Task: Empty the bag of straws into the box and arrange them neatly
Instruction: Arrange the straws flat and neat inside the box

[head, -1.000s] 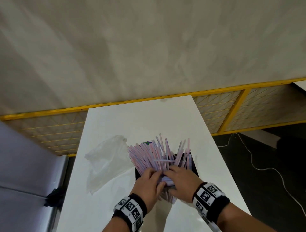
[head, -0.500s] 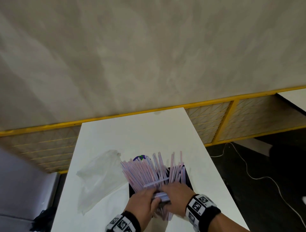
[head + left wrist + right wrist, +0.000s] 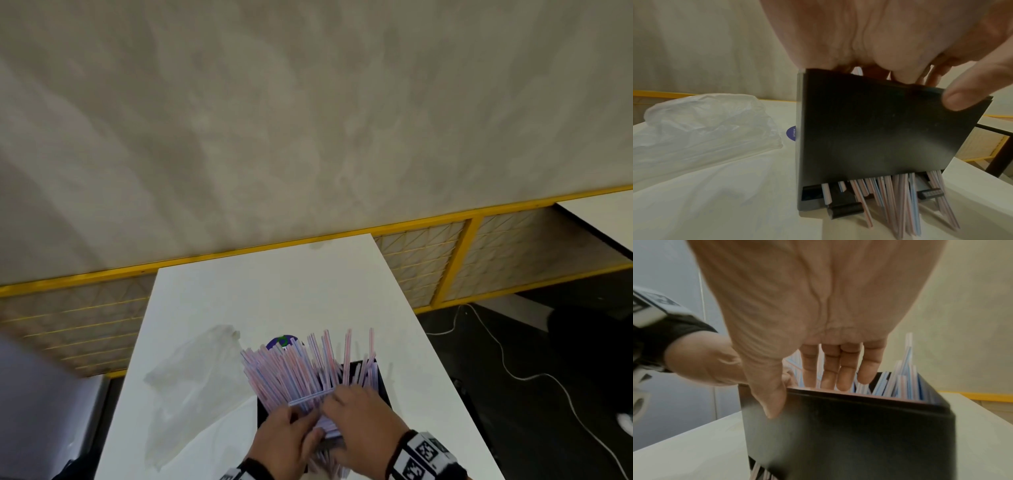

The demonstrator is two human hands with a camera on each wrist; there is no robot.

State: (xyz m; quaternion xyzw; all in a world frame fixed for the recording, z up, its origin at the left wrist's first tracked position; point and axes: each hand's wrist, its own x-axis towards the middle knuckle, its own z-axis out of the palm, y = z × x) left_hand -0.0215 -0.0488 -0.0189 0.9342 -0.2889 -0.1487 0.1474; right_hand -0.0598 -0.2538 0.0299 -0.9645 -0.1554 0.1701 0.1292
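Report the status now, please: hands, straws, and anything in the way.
Both hands, left and right, on the straws at the box. Straws messy; some stick out below. Empty bag beside the box, not blocking.

straws (image 3: pixel 301 373) stand in the box (image 3: pixel 879 129) on the table (image 3: pixel 274 294) — bag (image 3: pixel 191 380) lies left of it.
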